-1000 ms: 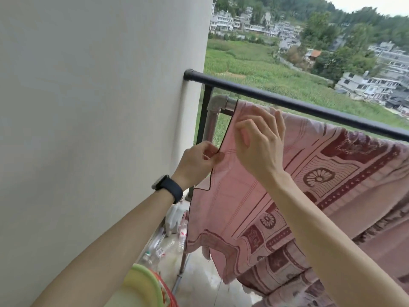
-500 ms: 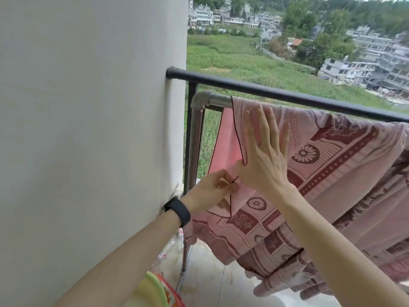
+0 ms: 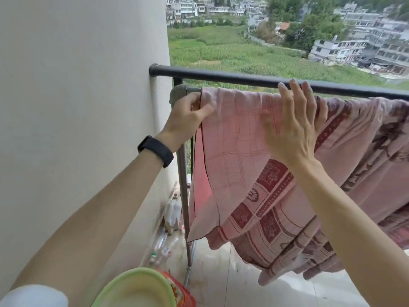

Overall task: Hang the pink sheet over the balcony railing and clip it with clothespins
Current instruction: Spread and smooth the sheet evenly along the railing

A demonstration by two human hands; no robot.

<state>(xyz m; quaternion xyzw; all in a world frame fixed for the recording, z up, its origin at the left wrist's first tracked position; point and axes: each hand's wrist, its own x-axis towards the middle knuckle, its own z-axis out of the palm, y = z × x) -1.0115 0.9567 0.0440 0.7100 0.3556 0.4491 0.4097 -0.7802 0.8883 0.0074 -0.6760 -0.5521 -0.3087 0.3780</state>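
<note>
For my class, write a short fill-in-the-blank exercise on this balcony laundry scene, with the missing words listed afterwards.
1. The pink sheet hangs over a grey pipe rail just below the ____ balcony railing.
2. The left hand pinches the sheet's ____ end, nearest the wall.
3. The right hand is ____, fingers spread against the sheet.
4. A black band sits on the ____ wrist.

Missing words: black; left; open; left
</note>
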